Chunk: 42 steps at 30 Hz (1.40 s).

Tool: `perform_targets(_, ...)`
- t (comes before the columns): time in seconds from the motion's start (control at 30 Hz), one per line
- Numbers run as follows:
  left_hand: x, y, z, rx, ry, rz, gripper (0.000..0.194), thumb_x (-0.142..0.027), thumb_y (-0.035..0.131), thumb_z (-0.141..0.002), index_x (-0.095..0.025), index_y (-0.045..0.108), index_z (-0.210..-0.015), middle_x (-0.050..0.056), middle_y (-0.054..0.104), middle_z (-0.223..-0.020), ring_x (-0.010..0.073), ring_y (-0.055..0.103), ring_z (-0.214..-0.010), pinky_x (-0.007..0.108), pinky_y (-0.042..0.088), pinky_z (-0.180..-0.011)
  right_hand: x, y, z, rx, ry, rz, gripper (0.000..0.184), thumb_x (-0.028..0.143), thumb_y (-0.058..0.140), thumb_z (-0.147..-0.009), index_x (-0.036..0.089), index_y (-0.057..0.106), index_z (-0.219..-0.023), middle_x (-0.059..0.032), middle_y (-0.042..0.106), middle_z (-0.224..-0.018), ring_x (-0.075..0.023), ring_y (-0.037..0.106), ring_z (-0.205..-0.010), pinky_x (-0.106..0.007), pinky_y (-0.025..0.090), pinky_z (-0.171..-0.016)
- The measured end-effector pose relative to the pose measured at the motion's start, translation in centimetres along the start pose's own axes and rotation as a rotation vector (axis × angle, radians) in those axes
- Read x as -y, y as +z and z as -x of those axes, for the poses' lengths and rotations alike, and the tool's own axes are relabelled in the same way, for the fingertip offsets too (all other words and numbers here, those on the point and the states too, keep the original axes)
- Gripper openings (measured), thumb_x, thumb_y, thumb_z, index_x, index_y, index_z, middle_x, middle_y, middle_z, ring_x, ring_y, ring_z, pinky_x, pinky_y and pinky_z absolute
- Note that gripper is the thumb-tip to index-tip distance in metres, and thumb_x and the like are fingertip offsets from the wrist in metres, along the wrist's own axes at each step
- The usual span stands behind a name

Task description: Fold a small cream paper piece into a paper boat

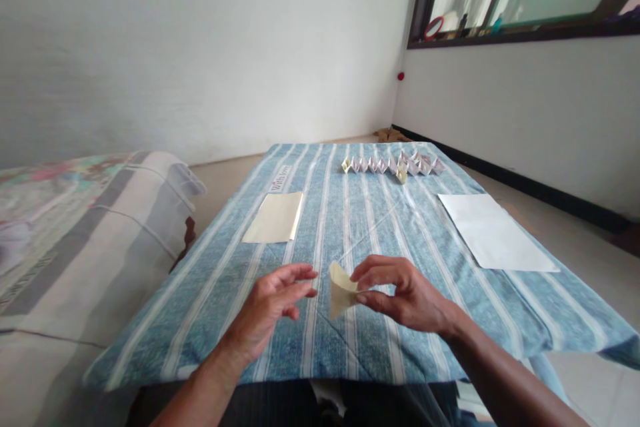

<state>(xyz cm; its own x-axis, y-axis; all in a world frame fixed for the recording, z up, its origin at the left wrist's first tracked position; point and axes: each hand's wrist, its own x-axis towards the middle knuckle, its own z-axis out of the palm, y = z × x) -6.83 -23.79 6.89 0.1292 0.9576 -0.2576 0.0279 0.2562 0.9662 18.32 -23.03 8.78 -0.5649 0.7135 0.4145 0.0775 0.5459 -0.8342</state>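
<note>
Right hand: thumb and fingertips closed on the pale-yellow, flared folded-paper piece, over the blue cloth with white stripes.
Left hand: fingers loosely parted, empty, just beside the piece.
Creases: a light pinch should keep them crisp.
Cloth: matte, faintly wrinkled.
Far end: pointed, angular pinkish-white and yellow folded-paper shapes.

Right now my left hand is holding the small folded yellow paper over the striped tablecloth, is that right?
Not quite: the right hand holds the small folded yellow paper, as the head view shows. It is indeed over the striped tablecloth.
</note>
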Motion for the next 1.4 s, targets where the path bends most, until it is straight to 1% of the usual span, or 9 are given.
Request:
perform_targets(0.13,2.6,1.2,0.6,0.318,-0.088,0.339,0.051,-0.041,0.079,-0.07,-0.017,0.065,-0.113,0.012,0.069,-0.106,0.0237,0.065,-0.092,0.03,0.053,-0.065,0.6,0.9,1.1,-0.062,-0.142,0.136,0.012,0.019,0.059,-0.091,0.017,0.072,-0.091,-0.0113,0.064,-0.107,-0.0201,0.063,-0.095,-0.034,0.05,-0.084)
perform_targets(0.23,3.1,2.4,1.0,0.453,-0.066,0.447,0.055,-0.046,0.08,-0.067,-0.015,0.066,-0.11,0.012,0.071,-0.096,0.0258,0.068,-0.087,0.03,0.054,-0.061,0.1,1.8,2.1,-0.099,-0.201,0.168,0.012,0.02,0.06,-0.09,0.02,0.071,-0.095,-0.0103,0.061,-0.116,-0.0249,0.057,-0.113,-0.04,0.045,-0.097)
perform_targets(0.37,2.2,3.5,1.3,0.304,-0.04,0.331,0.042,-0.036,0.081,-0.067,-0.012,0.068,-0.1,0.011,0.073,-0.091,0.0204,0.07,-0.071,0.023,0.05,-0.053,-1.7,2.6,3.4,-0.208,-0.015,0.091,0.009,0.023,0.063,-0.089,0.025,0.072,-0.093,-0.0074,0.06,-0.121,-0.0247,0.057,-0.115,-0.04,0.044,-0.098)
perform_targets(0.5,1.1,4.4,1.7,0.139,0.001,0.081,0.035,-0.033,0.075,-0.071,-0.009,0.067,-0.095,0.011,0.074,-0.083,0.0197,0.069,-0.069,0.023,0.048,-0.053,-3.0,2.9,4.1,-0.258,0.188,0.01,0.01,0.03,0.069,-0.084,0.025,0.072,-0.092,-0.008,0.062,-0.119,-0.0254,0.06,-0.11,-0.04,0.046,-0.095)
perform_targets(0.63,1.1,5.5,1.8,-0.02,0.03,-0.193,0.023,-0.029,0.067,-0.074,-0.012,0.066,-0.09,0.006,0.072,-0.073,0.0202,0.068,-0.065,0.024,0.045,-0.05,-2.6,3.1,3.6,-0.315,0.242,-0.042,0.018,0.034,0.073,-0.079,0.024,0.071,-0.094,-0.0084,0.063,-0.12,-0.0267,0.058,-0.114,-0.041,0.044,-0.097)
perform_targets(0.83,1.1,6.7,2.1,-0.071,0.157,-0.357,0.014,-0.029,0.062,-0.075,-0.016,0.065,-0.08,-0.001,0.066,-0.064,0.0156,0.06,-0.058,0.023,0.043,-0.053,-2.2,4.1,1.6,-0.375,0.298,-0.185,0.018,0.039,0.071,-0.079,0.021,0.072,-0.082,-0.0077,0.067,-0.107,-0.0244,0.061,-0.103,-0.038,0.045,-0.092)
perform_targets(1.0,0.7,7.0,2.5,-0.169,0.215,-0.496,0.008,-0.024,0.062,-0.075,-0.019,0.068,-0.076,-0.004,0.058,-0.054,0.0146,0.056,-0.055,0.023,0.041,-0.055,-3.2,5.1,0.6,-0.433,0.4,-0.504,0.023,0.04,0.076,-0.074,0.019,0.069,-0.077,-0.0041,0.067,-0.085,-0.0182,0.062,-0.079,-0.03,0.049,-0.071)
perform_targets(1.17,1.3,6.6,2.5,-0.207,0.377,-0.505,0.01,-0.024,0.067,-0.076,-0.023,0.074,-0.084,-0.001,0.061,-0.056,0.0186,0.06,-0.059,0.026,0.046,-0.063,-3.1,5.3,0.4,-0.436,0.367,-0.596,0.022,0.036,0.08,-0.07,0.018,0.069,-0.067,-0.0038,0.067,-0.086,-0.0162,0.06,-0.077,-0.028,0.048,-0.071)
perform_targets(1.4,3.0,5.8,2.2,-0.307,0.611,-0.682,0.017,-0.025,0.06,-0.086,-0.022,0.073,-0.098,0.011,0.074,-0.097,0.028,0.069,-0.091,0.035,0.051,-0.082,-2.7,5.1,0.9,-0.377,0.196,-0.428,0.008,0.03,0.076,-0.077,0.025,0.075,-0.082,-0.0032,0.069,-0.097,-0.0194,0.063,-0.094,-0.035,0.046,-0.091)
